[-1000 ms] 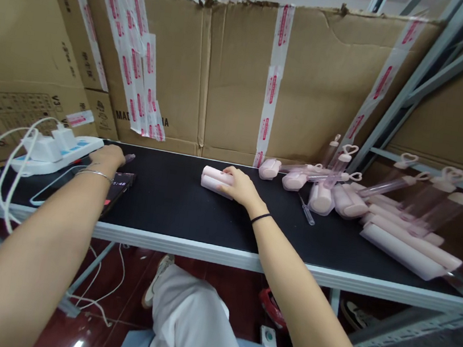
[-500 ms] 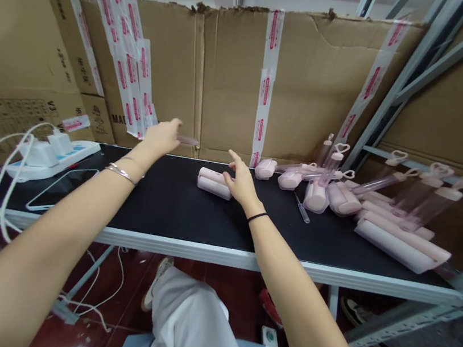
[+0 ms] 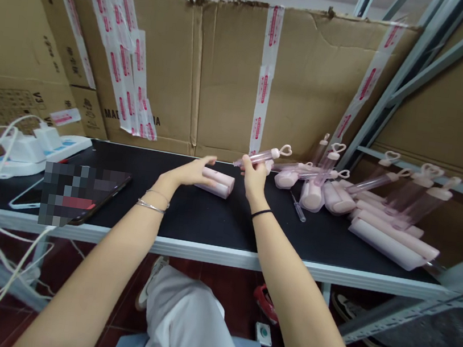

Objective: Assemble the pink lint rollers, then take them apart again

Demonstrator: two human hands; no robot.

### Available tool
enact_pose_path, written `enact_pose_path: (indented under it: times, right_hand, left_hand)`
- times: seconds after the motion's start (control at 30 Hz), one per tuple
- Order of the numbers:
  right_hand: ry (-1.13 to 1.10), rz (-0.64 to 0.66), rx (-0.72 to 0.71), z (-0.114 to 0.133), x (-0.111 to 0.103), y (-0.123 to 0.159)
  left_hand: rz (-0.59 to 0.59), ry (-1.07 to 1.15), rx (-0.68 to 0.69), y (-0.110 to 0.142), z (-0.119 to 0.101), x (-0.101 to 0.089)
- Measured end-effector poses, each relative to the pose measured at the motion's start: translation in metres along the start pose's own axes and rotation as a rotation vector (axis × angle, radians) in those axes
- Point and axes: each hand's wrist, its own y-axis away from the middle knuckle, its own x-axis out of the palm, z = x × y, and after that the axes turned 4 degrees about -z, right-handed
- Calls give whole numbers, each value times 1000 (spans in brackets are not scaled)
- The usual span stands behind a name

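Right hand (image 3: pixel 254 181) around a partly hidden pink tube (image 3: pixel 265 156); left hand (image 3: pixel 186 173) at a pink case (image 3: pixel 223 184), grip unclear

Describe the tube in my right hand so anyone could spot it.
Before the cardboard wall, over the black tabletop, find the right hand with the black wristband. It grips a clear pinkish tube; among the heart-topped tubes here, this is the only one held.

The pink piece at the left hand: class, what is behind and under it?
Behind the pink piece, the black tabletop continues to a cardboard wall. Its underside, and anything directly beneath, cannot be seen.
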Motion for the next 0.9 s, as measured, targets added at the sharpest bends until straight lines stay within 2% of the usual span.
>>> enact_pose_path:
  times: [0.07, 0.13, 0.27, 0.4, 0.7, 0.9]
  right_hand:
    - [-52, 47, -8, -2, 4, 0]
    - [-51, 54, -52, -3, 6, 1]
    - [14, 36, -127, 1, 1, 5]
    - [82, 4, -181, 7, -6, 7]
    - [175, 16, -267, 10, -10, 4]
    - [205, 80, -286, 11, -14, 2]
  left_hand:
    - [53, -76, -9, 2, 15, 4]
    - [42, -116, 49, 4, 15, 11]
    - [38, -187, 123, 5, -7, 26]
    - [23, -269, 118, 8, -23, 37]
    - [31, -251, 86, 10, -27, 41]
    - [41, -198, 67, 11, -27, 41]
